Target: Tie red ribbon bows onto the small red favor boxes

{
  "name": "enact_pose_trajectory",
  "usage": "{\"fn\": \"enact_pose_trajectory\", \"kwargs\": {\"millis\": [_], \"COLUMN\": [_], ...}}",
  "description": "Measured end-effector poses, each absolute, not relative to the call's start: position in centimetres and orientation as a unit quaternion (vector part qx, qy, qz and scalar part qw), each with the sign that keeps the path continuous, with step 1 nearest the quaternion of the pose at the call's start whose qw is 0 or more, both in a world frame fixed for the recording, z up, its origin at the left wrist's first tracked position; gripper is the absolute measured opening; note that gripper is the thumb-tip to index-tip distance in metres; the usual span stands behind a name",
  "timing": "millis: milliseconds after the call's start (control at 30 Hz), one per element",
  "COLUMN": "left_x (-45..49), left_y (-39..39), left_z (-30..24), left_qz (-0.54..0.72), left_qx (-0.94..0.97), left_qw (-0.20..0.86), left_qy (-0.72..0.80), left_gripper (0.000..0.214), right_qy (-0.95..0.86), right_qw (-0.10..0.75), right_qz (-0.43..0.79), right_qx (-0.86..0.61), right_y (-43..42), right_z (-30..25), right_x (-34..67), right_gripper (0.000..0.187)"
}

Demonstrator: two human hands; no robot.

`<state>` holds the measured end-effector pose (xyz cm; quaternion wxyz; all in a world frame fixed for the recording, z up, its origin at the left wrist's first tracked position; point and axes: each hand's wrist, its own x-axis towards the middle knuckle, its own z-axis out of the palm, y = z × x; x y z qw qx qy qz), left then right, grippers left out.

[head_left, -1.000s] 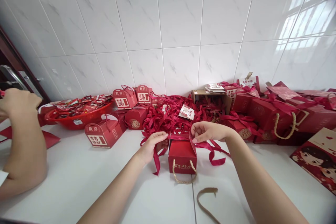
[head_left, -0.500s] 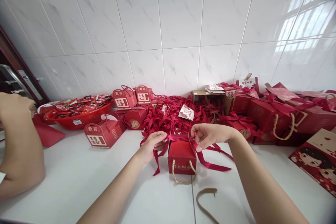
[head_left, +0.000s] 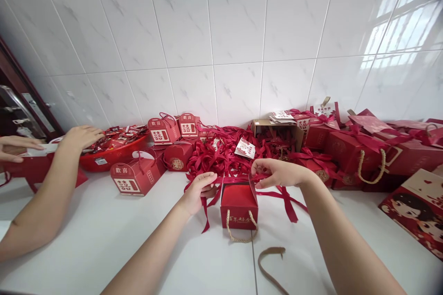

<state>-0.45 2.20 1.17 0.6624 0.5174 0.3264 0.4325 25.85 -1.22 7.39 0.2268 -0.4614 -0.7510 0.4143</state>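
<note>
OK, left hand (head_left: 198, 195) had thumb and fingers pinched on a red ribbon (head_left: 290, 206) at centre frame, just left of a small red gift box (head_left: 238, 216). Right hand (head_left: 278, 173) was bent in at the box's right flap, fingers curled; couldn't tell if it gripped flap, ribbon or both. Box sat upright just below centre, ribbon across its top, rope handle (head_left: 242, 241) hanging at the front. Brown strap (head_left: 268, 269) lay on the white tabletop (head_left: 138, 239), bottom of frame, right of centre. Behind the box: ribbon pile (head_left: 207, 159) with a white card (head_left: 245, 148) on it. Character-printed boxes (head_left: 129, 184) stood left of that; ribboned red boxes (head_left: 360, 147) filled middle right. Far left, a co-worker's one hand (head_left: 81, 137) was at a red basin (head_left: 110, 156) of small packets, the other (head_left: 17, 147) at another red box. White tiled wall (head_left: 235, 23) on top.
</note>
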Motion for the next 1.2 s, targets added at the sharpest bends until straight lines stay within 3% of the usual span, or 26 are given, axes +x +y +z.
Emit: {"fn": "enact_pose_trajectory", "kwargs": {"millis": [133,333,633,900,1200], "left_x": [-0.4,-0.3,-0.2,-0.1,-1.4], "left_y": [2.3,2.3,2.2,2.0,3.0], "left_z": [1.2,1.1,1.2,1.3,1.4], "left_qz": [0.432,0.419,0.301,0.271,0.223], "left_qx": [0.519,0.522,0.560,0.579,0.593], "left_qw": [0.662,0.664,0.684,0.654,0.656], "left_qy": [0.326,0.332,0.357,0.405,0.410], "left_gripper": [0.048,0.051,0.054,0.054,0.049], "right_qy": [-0.759,-0.758,-0.769,-0.753,-0.704], "right_qw": [0.217,0.209,0.117,0.067,0.090], "right_qz": [0.407,0.398,0.411,0.455,0.515], "right_qx": [-0.460,-0.472,-0.475,-0.471,-0.480], "right_y": [-0.8,-0.9,0.1,1.0,1.3], "right_z": [7.1,7.2,6.0,4.6,3.5], "right_x": [26.1,26.4,26.0,26.6,27.0], "right_gripper": [0.022,0.038,0.035,0.034,0.045]}}
